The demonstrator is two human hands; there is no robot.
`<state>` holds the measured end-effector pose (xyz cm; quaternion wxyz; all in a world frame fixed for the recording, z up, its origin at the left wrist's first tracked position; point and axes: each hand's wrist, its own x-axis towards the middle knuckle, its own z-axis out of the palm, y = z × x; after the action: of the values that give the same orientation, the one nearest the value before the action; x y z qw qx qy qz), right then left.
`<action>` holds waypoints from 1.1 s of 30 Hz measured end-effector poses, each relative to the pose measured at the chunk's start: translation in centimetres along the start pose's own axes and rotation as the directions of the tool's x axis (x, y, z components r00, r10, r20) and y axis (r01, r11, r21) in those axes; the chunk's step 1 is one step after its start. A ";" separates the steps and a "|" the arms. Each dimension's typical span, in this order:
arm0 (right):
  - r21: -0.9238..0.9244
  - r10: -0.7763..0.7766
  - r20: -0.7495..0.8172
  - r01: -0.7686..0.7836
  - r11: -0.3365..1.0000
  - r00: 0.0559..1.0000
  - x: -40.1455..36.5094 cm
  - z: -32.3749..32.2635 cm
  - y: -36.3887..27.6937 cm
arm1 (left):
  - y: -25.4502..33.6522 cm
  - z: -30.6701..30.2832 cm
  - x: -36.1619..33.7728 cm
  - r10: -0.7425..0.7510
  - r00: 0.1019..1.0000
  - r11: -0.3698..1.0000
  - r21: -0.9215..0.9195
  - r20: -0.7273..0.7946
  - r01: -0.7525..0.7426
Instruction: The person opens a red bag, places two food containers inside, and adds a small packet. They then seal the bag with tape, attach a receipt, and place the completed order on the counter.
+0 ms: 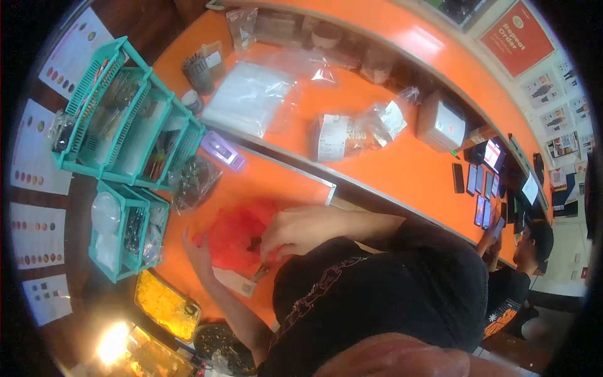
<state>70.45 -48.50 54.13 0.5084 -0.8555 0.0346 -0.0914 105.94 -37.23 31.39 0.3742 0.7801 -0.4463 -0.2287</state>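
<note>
A thin red plastic bag [235,232] is spread between my two hands over the orange counter. My right hand [301,231] is closed on the bag's near right side, its fingers bent down into the plastic. At the bag's left edge, my left hand [197,244] grips the film, with some fingers hidden behind it. What lies inside the bag cannot be made out. Just below it is a white paper slip [235,283] with print on it. A clear bag of dark greenish contents [193,182] rests beyond the bag.
Teal basket racks [119,169] stand at left, with a lilac device [223,152] beside them. A tray of yellow food [166,305] is at lower left. Clear plastic sheets [248,97], receipted bags [361,132] and several phones [480,210] line the upper counter. Another person [512,270] is at right.
</note>
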 end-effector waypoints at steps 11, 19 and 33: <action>-0.119 -0.146 -0.157 0.128 0.985 0.977 3.4 1.6 -3.5 | 14.6 -6.9 -6.8 0.403 0.915 0.769 -0.531 -0.031 -0.357; -0.257 -0.340 -0.379 0.255 0.932 0.861 6.6 4.8 0.5 | 20.9 -6.1 -9.7 0.147 0.980 0.933 -0.309 -0.134 -0.182; -0.073 -0.385 -0.458 0.398 0.914 0.801 5.2 3.7 6.2 | 19.0 -6.2 -8.3 0.113 0.944 0.972 -0.162 -0.310 -0.170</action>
<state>76.45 -49.03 47.60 0.4670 -0.7903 -0.0238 -0.3960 96.07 -33.75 50.35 0.5242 0.7329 -0.4164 -0.1215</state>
